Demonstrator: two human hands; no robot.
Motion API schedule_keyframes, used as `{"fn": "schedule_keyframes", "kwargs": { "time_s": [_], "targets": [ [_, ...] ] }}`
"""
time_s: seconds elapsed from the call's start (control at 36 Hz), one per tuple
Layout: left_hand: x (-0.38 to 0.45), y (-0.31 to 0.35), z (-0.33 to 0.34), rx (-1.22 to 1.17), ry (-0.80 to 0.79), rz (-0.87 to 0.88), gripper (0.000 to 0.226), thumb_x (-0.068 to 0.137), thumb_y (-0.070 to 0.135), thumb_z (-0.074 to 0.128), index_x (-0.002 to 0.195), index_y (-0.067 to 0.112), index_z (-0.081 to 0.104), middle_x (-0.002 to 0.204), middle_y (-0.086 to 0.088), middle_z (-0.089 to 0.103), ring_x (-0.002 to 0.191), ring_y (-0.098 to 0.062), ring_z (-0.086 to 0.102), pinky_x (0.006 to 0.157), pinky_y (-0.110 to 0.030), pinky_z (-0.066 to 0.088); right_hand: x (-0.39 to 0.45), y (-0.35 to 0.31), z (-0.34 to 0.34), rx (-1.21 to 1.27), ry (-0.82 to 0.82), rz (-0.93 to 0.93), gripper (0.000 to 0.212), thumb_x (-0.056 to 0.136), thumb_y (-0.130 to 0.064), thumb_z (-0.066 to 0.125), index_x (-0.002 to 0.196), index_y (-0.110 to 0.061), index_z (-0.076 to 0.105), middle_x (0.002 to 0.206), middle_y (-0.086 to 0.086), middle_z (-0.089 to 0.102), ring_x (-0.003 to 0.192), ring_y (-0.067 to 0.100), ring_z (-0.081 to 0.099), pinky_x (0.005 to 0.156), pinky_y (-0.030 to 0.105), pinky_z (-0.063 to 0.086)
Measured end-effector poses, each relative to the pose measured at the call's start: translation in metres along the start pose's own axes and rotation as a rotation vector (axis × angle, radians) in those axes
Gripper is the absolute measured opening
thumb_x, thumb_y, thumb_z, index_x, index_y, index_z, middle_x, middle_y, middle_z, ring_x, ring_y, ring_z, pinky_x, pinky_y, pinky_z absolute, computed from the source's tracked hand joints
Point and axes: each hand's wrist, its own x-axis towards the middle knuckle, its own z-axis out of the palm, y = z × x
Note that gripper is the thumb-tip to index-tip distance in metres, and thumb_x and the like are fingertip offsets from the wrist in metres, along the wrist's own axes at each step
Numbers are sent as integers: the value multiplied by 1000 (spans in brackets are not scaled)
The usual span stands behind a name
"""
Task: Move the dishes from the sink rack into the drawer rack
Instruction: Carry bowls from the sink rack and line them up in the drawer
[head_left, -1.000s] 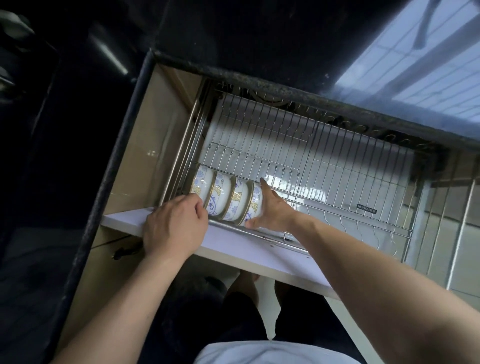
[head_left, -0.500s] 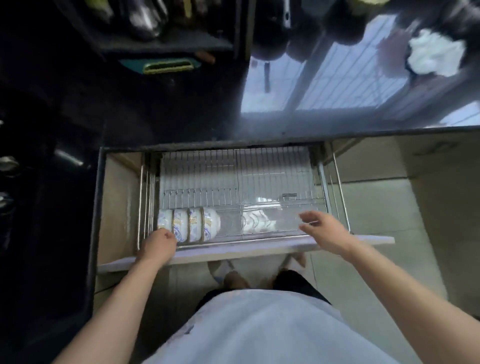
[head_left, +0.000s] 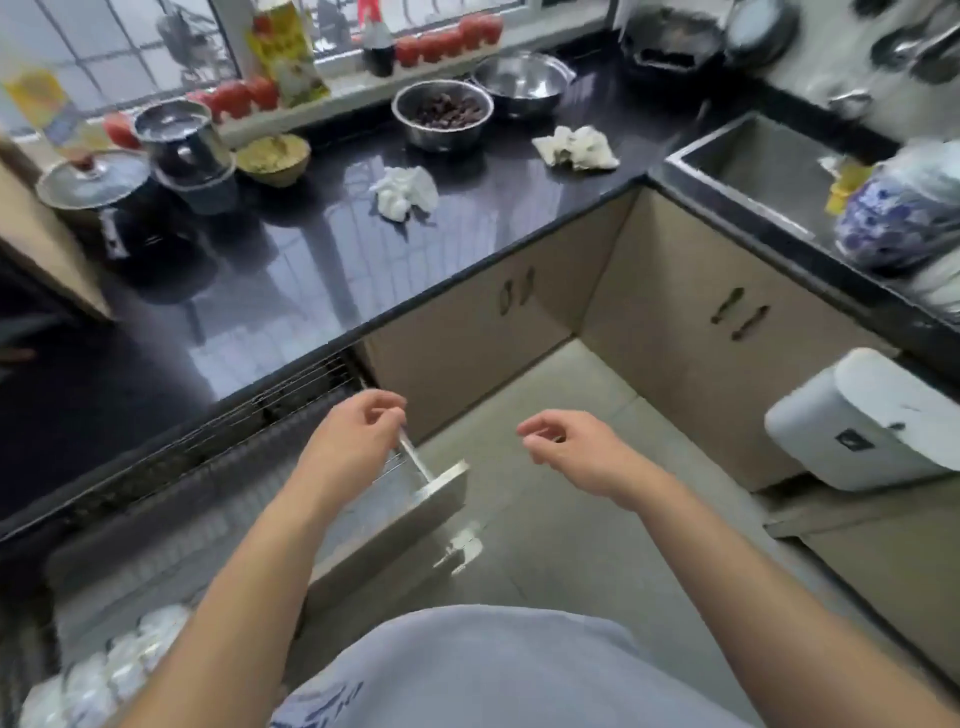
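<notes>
While both hands are hanging in the air over the open drawer and the floor, neither is holding anything. The left hand (head_left: 358, 441) is hovering above the right end of the drawer (head_left: 415, 506), its fingers loosely curled and empty. The right hand (head_left: 569, 449) is floating over the floor (head_left: 571, 525), well apart from the left, with its fingers also loosely curled around nothing.

The drawer is standing pulled out from under the black counter (head_left: 311, 260), and its wire rack (head_left: 218, 499) is showing inside, blurred. White bowls (head_left: 98, 670) are sitting in the rack at its near left end, at the bottom left of the view; they are too blurred to count.

A blue-and-white dish (head_left: 893, 223) is sitting at the far right, just beside the sink (head_left: 753, 161); what it is resting on cannot be made out.

On the counter two crumpled white cloths (head_left: 405, 192) are lying apart from each other. A steel bowl (head_left: 441, 114) with dark contents is standing near the window, another steel bowl (head_left: 522, 83) just behind it. A lidded pot (head_left: 93, 182) and a steel jug (head_left: 182, 140) are standing at the left. Red tomatoes (head_left: 447, 39) are lining the sill.
</notes>
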Motion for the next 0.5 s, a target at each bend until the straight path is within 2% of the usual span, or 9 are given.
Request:
{"fn": "schedule_keyframes", "kwargs": {
  "time_s": [0.06, 0.11, 0.19, 0.28, 0.39, 0.5],
  "targets": [
    [2, 50, 59, -57, -92, 64, 15, 99, 23, 60, 107, 29, 71, 97, 6, 76, 87, -9, 72, 77, -34, 53, -21, 38, -65, 41, 109, 28, 16, 100, -22, 60, 110, -22, 72, 89, -6, 68, 73, 1, 59, 59, 9, 44],
    [0, 90, 114, -59, -223, 118, 14, 99, 19, 61, 105, 26, 71, 99, 2, 77, 82, -7, 72, 85, -38, 54, -43, 74, -125, 94, 286, 93, 14, 99, -21, 61, 107, -22, 73, 85, -4, 69, 72, 6, 60, 60, 14, 45],
    [-5, 125, 176, 47, -399, 200, 12, 100, 20, 62, 106, 25, 71, 99, -3, 77, 82, -7, 72, 84, -36, 53, -78, 125, -194, 215, 515, 189, 12, 98, -22, 62, 103, -23, 72, 85, -3, 71, 79, 14, 64, 64, 24, 45],
    [-1, 154, 220, 149, -502, 236, 11, 101, 23, 63, 105, 29, 71, 99, -4, 77, 88, -13, 74, 85, -37, 53, -112, 163, -249, 310, 654, 214, 9, 99, -22, 62, 101, -23, 70, 86, -2, 72, 79, 11, 66, 61, 22, 46],
    [18, 196, 292, 277, -574, 270, 14, 101, 14, 60, 101, 23, 71, 101, -8, 76, 85, -22, 70, 74, -31, 46, -149, 222, -298, 395, 781, 281, 11, 97, -20, 63, 90, -24, 70, 79, 0, 72, 70, 9, 64, 76, 32, 51],
    [32, 226, 351, 322, -635, 289, 15, 102, 18, 59, 102, 27, 70, 102, -2, 76, 84, -16, 71, 71, -30, 48, -161, 257, -311, 478, 776, 345, 12, 98, -17, 62, 104, -14, 72, 99, 6, 73, 77, 10, 68, 76, 33, 51]
  ]
}}
